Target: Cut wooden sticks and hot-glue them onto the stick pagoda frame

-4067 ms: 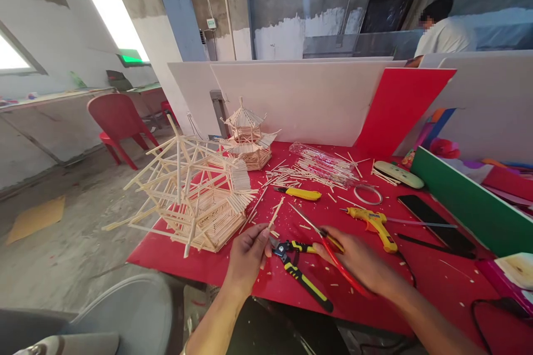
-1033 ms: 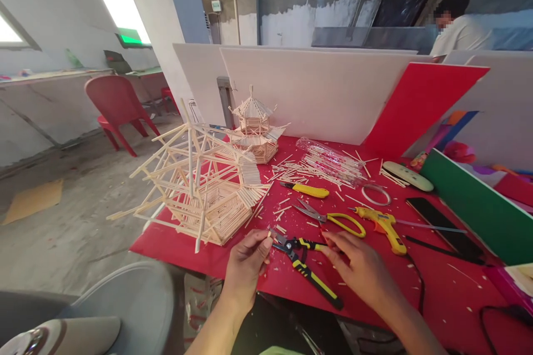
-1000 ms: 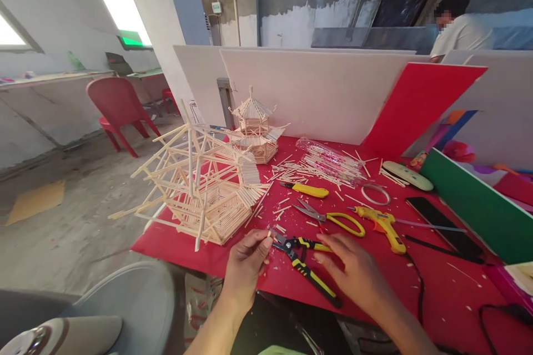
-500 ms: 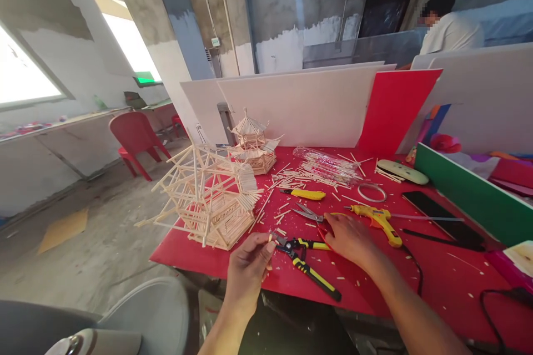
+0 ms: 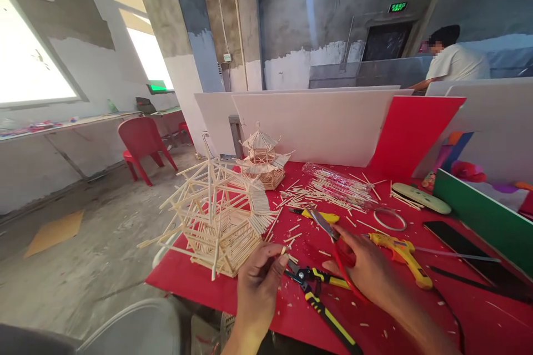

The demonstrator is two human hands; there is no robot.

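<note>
Between thumb and fingers, my left hand [image 5: 261, 277] pinches a short wooden stick [image 5: 283, 251]. My right hand [image 5: 362, 258] has hold of red-handled scissors [image 5: 322, 223], lifted off the table with the blades pointing away to the left. Below the hands lie black-and-yellow cutting pliers [image 5: 318, 291], their handles spread apart. Left of my left hand stands an unfinished pavilion model [image 5: 220, 216] made of sticks. Behind the scissor blades is a yellow utility knife [image 5: 328, 216]. A yellow glue gun [image 5: 402, 252] lies right of my right hand.
A smaller stick pagoda [image 5: 261, 158] stands at the back of the red table [image 5: 183, 272]. Loose sticks [image 5: 333, 191], a wire coil [image 5: 390, 219], a green case [image 5: 421, 198] and a black phone [image 5: 453, 241] lie around. Behind white boards [image 5: 308, 127], a person [image 5: 460, 61] leans over.
My right hand has picked the scissors up from the table and raised them. My left hand still pinches the stick. The camera view has tilted up and shifted slightly left.
</note>
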